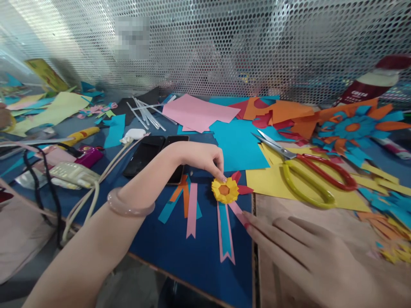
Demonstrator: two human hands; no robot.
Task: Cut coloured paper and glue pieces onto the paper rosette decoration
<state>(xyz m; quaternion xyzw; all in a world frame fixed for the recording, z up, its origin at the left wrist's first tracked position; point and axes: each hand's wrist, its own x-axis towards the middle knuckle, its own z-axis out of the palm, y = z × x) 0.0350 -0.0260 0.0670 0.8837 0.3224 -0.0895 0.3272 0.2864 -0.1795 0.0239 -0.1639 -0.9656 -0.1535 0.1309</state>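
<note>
Our blue counter [205, 273] runs below a perforated metal screen [192, 42]. Our left hand [207, 156] bends its fingertips onto the rim of the yellow paper flower [224, 191], which lies between both hands; whether they pinch or press, we cannot tell. Light contact should spare its folds. Our right hand [308, 250] stretches its fingers to the pink strip [236, 211], its grip likewise unclear; we should hold that end flat. Cables [95, 196] crowd the left, bare counter opens toward the near edge, and scissors [290, 154] limit room behind the right hand.

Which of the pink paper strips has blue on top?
The pink-and-blue strip running down below the yellow flower; the slanted strip by the right hand and the separate strip left of the flower show only pink.
</note>
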